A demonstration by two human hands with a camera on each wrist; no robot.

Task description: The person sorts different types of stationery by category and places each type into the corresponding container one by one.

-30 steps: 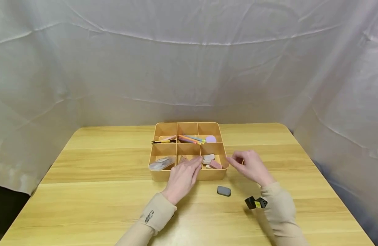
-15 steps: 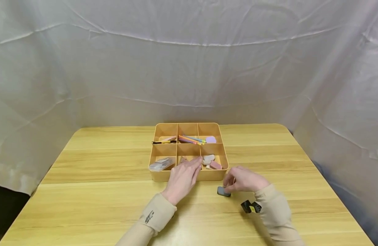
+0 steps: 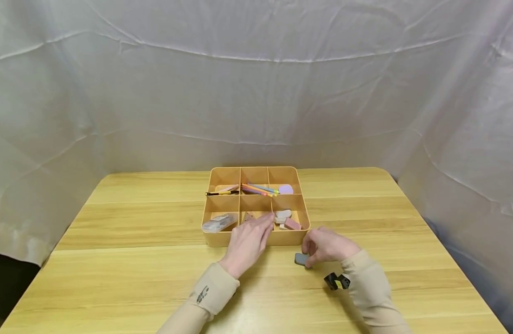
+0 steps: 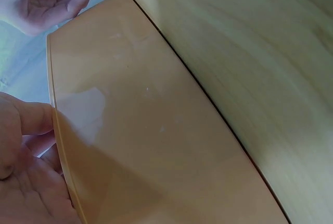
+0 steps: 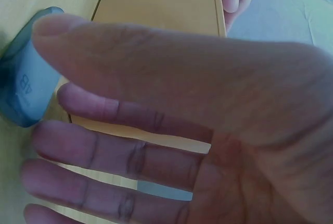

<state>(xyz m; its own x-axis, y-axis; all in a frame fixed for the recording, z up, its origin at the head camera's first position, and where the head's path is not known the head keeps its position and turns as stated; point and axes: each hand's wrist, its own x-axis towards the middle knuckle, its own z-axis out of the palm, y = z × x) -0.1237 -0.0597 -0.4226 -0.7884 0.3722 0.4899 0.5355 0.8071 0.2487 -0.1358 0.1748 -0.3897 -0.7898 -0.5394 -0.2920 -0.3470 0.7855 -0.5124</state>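
A tan six-compartment organizer box (image 3: 256, 239) stands at the middle of the table. My left hand (image 3: 249, 239) rests over its front rim, its fingers extended at the front middle compartment, partly covering a pink triangular piece (image 3: 248, 216). In the left wrist view, the fingertips reach behind the rim. My right hand (image 3: 326, 246) is low at the box's front right corner, beside a grey eraser (image 3: 300, 259) marked "4B" that lies on the table. The thumb (image 5: 62, 31) overlaps the eraser's edge in the right wrist view; the other fingers are spread apart from the thumb.
Pale and pink erasers (image 3: 292, 224) lie in the front right compartment, a clear case (image 3: 219, 222) in the front left. Several colored pencils (image 3: 260, 189), a yellow-black pen (image 3: 222, 192) and a lilac disc (image 3: 286, 189) are in the back row. Grey curtains (image 3: 256, 93) surround the table.
My right hand has come down from the box's right side to the grey eraser, then shifted slightly left. The left hand, box and eraser have stayed in place.
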